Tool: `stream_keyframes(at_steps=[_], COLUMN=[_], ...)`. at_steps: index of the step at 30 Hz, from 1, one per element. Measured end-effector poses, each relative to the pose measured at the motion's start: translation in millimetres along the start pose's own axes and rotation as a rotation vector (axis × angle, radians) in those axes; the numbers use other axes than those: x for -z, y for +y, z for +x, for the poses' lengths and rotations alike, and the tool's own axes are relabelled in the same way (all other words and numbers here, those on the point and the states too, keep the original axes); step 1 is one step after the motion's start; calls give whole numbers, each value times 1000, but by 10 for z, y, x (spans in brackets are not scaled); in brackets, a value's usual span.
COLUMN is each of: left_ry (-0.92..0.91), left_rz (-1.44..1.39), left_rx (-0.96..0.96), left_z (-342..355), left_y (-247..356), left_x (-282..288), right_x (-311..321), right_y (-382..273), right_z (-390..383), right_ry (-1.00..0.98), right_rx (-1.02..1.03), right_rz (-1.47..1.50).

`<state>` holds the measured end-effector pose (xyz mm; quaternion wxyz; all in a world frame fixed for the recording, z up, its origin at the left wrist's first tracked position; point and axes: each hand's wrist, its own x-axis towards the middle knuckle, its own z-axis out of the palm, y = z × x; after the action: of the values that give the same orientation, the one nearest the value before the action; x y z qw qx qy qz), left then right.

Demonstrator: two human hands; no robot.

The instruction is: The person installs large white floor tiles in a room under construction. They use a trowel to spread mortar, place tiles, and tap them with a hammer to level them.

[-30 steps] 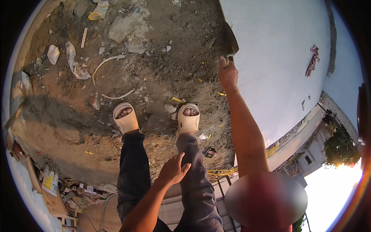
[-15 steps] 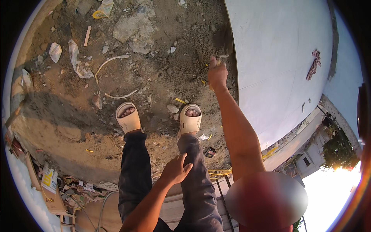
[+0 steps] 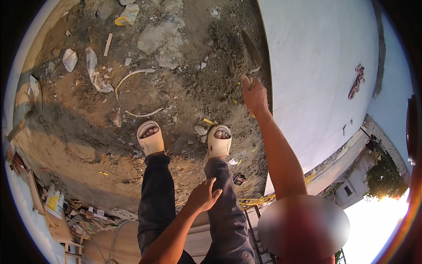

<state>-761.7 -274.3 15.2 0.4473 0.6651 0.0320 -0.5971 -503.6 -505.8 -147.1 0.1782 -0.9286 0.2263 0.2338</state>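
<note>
My right hand (image 3: 255,96) grips a metal trowel (image 3: 250,48), its blade over the dark, crumbly dirt (image 3: 206,83) just left of the white panel surface (image 3: 316,88). Most of the handle is hidden by my fingers. My left hand (image 3: 203,196) rests by my right trouser leg (image 3: 224,207), fingers loosely apart and holding nothing. My feet, in beige slides (image 3: 219,143), are on the dirt below the trowel, with a small yellow strip (image 3: 209,121) and stones (image 3: 200,130) between them.
Plastic scraps (image 3: 96,75), a pale curved pipe piece (image 3: 132,75) and rubble lie around. At lower left are cardboard (image 3: 52,224) and a coiled hose (image 3: 125,213). A crumpled cloth (image 3: 356,83) is on the white surface, a small dark object (image 3: 239,179) beside my right leg.
My right hand has moved left off the panel's edge, and the trowel blade now shows clearly over the dirt, angled toward the upper left. My left hand has barely moved.
</note>
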Motion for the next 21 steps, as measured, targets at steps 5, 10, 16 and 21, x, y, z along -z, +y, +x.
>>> stream_keyframes(at_steps=[5,10,16,21], left_ry=[-42,-63,-84,-51], left_rz=[-4,-12,-33,-85], left_rx=[-7,35,21,38], left_z=[-7,14,18,-4], left_y=[24,33,20,54], left_x=[24,31,46,124], right_x=[267,48,500,313], right_y=[-231,-248,-847,-968], right_z=[598,330,1267,1279], right_ry=[-103,-5,-75,47], right_rx=[-240,5,-117,41], right_rz=[310,21,167,106])
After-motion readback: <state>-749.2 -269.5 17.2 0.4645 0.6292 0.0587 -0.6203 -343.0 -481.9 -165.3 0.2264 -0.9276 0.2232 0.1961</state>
